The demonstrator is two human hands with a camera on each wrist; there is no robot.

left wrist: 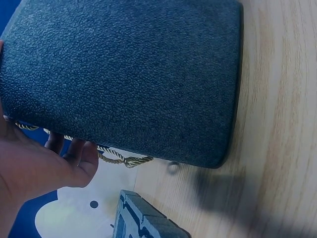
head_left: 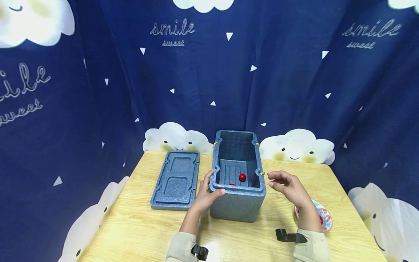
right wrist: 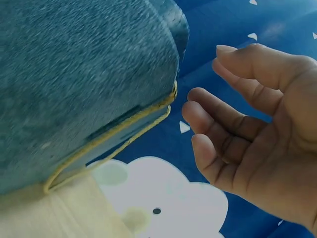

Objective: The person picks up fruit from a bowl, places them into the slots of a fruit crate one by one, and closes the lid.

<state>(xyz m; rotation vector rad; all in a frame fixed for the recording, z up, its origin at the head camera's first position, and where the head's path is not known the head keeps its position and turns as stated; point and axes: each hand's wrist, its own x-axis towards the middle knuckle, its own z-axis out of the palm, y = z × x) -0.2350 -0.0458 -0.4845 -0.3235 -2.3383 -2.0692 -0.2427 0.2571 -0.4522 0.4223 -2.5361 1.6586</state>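
Note:
A grey-blue foam box (head_left: pixel 238 203) stands open on the wooden table (head_left: pixel 137 233), with a red ball (head_left: pixel 242 177) on its ribbed floor. My left hand (head_left: pixel 207 193) grips the box's near left rim, thumb on top; its fingers (left wrist: pixel 81 153) lie on the side by a yellow cord (left wrist: pixel 119 158). My right hand (head_left: pixel 288 186) hovers just right of the box, fingers loosely curled, holding nothing. In the right wrist view that hand (right wrist: pixel 247 124) is apart from the box wall (right wrist: pixel 79 74) and its yellow cord (right wrist: pixel 119 134).
The box's lid (head_left: pixel 176 179) lies flat on the table to the left. A patterned plate (head_left: pixel 324 215) with something red on it sits by my right forearm. Blue cloud-print curtains (head_left: pixel 294 80) surround the table on all sides.

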